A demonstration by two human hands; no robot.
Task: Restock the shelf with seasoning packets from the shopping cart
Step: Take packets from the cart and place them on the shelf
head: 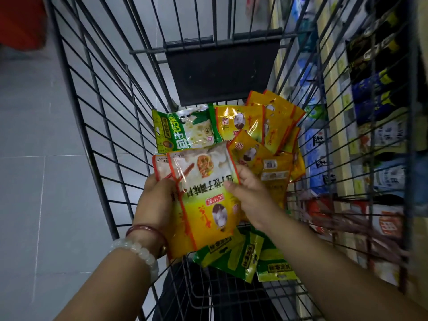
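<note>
Mid-task, still gathering. Small stack of glossy yellow-and-white plastic seasoning packets (203,200) held above wire shopping cart (102,126): left hand (155,202) curled round stack's left edge, right hand (249,193) pinching top packet's right edge. More yellow packets (261,128) far right, green ones (185,130) far and near. Shelf (335,126) right, nothing visibly placed yet. Packets flat, limp, slippery-looking.

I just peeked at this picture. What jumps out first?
The yellow seasoning packets in the middle, held over the shopping cart by the left hand and the right hand. More yellow and green packets lie behind them in the cart. A stocked shelf runs along the right.
</note>
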